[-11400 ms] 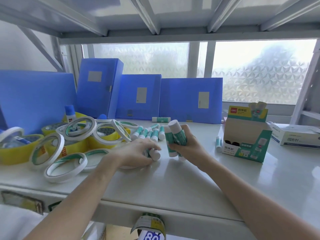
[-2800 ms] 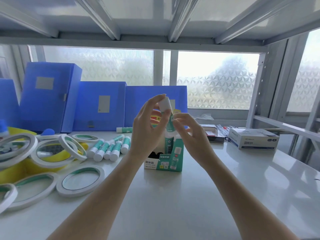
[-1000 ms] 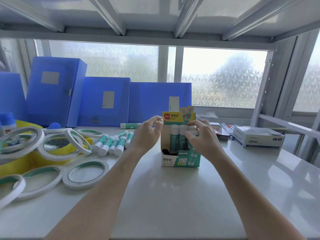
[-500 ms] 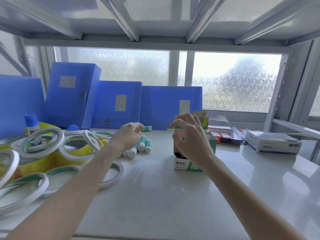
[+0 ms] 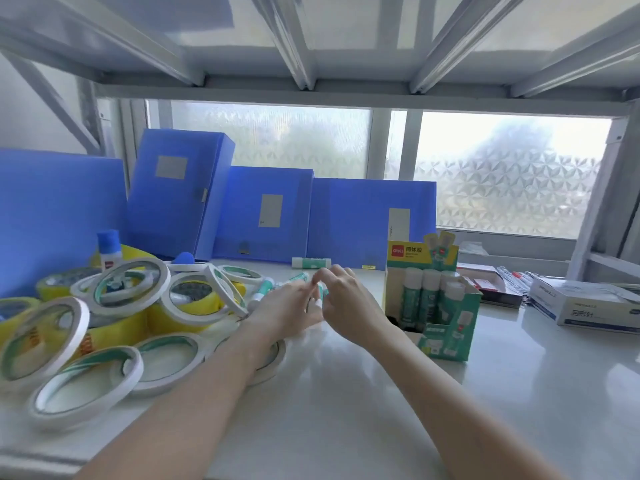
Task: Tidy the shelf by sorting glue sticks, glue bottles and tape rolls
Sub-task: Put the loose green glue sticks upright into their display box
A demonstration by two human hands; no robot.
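Both the left hand (image 5: 285, 306) and right hand (image 5: 348, 303) are closing around loose glue sticks (image 5: 320, 293) lying beside the tape rolls (image 5: 128, 289)

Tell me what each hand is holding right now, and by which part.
Both hands meet at the loose glue sticks. The right hand and the left hand hide any grip, so it cannot be told.

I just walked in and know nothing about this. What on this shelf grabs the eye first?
Probably the heap of tape rolls at the left, white rings over yellow ones. At centre, the left hand and right hand meet over loose glue sticks; just right stands a green display box with sticks upright inside.
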